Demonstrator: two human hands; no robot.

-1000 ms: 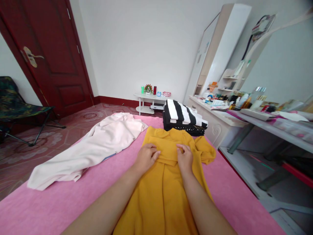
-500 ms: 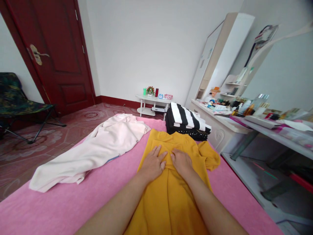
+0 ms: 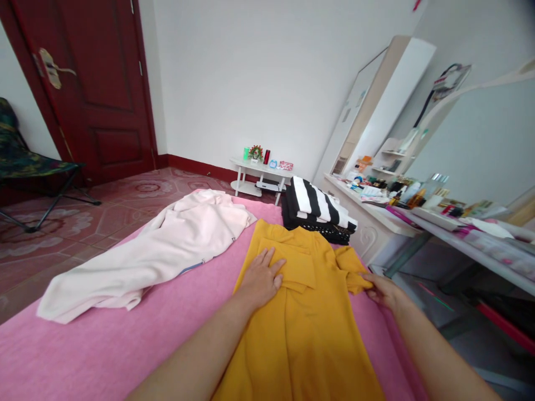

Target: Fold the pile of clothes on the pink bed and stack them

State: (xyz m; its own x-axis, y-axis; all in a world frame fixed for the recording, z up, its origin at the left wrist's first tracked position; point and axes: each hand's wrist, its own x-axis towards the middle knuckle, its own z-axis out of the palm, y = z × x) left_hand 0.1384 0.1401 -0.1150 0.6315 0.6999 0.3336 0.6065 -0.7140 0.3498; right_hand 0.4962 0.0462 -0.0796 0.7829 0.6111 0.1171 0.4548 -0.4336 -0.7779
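A mustard-yellow garment (image 3: 317,317), long and with sleeves, lies spread on the pink bed cover (image 3: 184,328). Its left sleeve is folded inward across the upper part, and my left hand (image 3: 261,278) rests flat on that fold with fingers spread. At the garment's right side, my right hand (image 3: 382,291) pinches the end of the other sleeve (image 3: 355,270), which sticks out to the right. To the left lies a pale pink garment (image 3: 167,250), loosely spread. Beyond the yellow one sits a stack of folded clothes (image 3: 317,206), black-and-white striped on top.
A dressing table (image 3: 397,217) crowded with bottles runs along the right, close to my right arm. A small white stand (image 3: 246,186) with a plant and cups is by the far wall. A camouflage folding chair (image 3: 37,167) and a red door (image 3: 92,94) are at left.
My right hand has left the folded part in the middle and moved right to the other sleeve's end, now gripping it. My left hand stays on the fold. The view has shifted slightly.
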